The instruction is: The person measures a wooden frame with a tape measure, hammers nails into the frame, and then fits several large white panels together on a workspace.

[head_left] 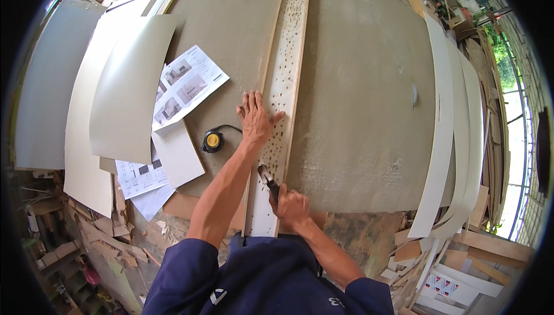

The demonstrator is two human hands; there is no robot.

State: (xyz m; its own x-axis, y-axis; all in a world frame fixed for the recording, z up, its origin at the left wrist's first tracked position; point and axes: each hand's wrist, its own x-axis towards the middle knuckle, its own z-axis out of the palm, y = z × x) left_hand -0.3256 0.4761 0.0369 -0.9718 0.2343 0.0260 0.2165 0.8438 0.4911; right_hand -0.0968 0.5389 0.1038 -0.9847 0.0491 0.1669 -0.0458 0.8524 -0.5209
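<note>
A long narrow white panel (288,55) with light wood-coloured edges runs away from me, its face dotted with many small brown specks. My left hand (255,122) lies over its left edge, fingers stretched out and thumb resting on the speckled face. Nearer to me, my right hand (293,205) is closed around the dark handle of a hand tool (269,181) with a shiny metal head. The head is at the panel's surface; its exact kind I cannot make out. A black and yellow tape measure (213,141) lies left of my left forearm.
Under the panel is a large grey-brown worktop (363,84). Printed drawing sheets (193,78) and a small white board (178,154) lie at left, beside large pale sheets (130,90). White strips (435,124) line the right edge. Wood offcuts (499,248) are stacked at lower right.
</note>
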